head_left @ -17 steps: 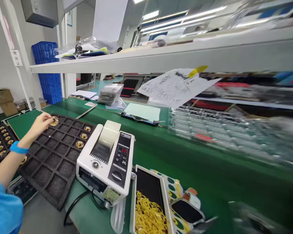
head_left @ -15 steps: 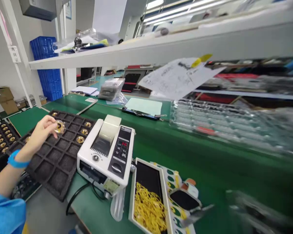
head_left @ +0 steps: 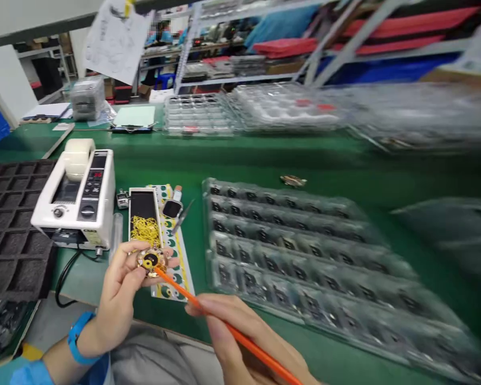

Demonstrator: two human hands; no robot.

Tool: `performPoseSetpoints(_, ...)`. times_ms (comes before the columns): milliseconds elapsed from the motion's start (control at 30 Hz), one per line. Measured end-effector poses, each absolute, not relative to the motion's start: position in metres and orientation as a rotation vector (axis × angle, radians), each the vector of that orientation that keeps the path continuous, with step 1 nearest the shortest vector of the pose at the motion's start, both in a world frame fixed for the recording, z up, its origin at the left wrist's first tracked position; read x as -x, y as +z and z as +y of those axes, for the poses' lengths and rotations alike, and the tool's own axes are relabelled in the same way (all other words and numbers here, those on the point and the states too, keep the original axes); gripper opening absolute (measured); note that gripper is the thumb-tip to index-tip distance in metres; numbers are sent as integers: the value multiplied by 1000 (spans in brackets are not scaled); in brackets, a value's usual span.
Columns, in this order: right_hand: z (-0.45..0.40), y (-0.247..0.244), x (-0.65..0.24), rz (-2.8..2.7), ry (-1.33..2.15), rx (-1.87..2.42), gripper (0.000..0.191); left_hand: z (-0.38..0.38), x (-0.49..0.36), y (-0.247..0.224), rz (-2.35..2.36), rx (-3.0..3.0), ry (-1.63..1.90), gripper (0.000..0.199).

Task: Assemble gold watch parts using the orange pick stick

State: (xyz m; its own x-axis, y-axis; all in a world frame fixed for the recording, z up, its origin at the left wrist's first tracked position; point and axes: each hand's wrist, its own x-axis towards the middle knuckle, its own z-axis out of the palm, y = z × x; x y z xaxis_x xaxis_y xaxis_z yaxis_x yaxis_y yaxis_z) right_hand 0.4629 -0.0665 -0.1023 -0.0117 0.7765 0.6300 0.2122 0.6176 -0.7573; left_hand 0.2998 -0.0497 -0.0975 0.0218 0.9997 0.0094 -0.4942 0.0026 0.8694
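In my left hand (head_left: pixel 118 291) is a round gold-coloured part (head_left: pixel 150 260) with a black and yellow centre, pinched by the thumb and fingers. My right hand (head_left: pixel 244 334) grips a thin orange stick (head_left: pixel 180 290) like a pen. The stick's tip is at the face of the part; whether it touches cannot be made out. Just behind the part, a white-rimmed box (head_left: pixel 131 214) contains yellow rings (head_left: pixel 144 229) that look like rubber bands. A sheet of green and yellow stickers (head_left: pixel 180 267) lies beside the box, partly under my left fingers.
A white tape dispenser (head_left: pixel 74 198) stands at left, beside a dark foam tray (head_left: pixel 16 230) with square pockets. Tweezers (head_left: pixel 183 216) lie on the sticker sheet. A clear tray (head_left: pixel 288 256) of small dark parts covers the right side. More clear trays (head_left: pixel 200 115) line the back.
My left hand has brought the round part from above the foam tray to in front of me. My right hand has come into view with the orange stick. The view has turned right.
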Motion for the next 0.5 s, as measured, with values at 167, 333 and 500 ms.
performPoseSetpoints(167, -69, -120, -470, -1356, 617, 945, 23, -48, -316, -106, 844, -915, 1316, 18)
performPoseSetpoints(333, -66, -133, -487, -1509, 645, 792, 25, -41, -324, -107, 823, -888, 1203, 17)
performPoseSetpoints(500, -63, -144, -511, -1932, 243, 643, 30, -36, -331, -100, 822, -770, 1089, 15)
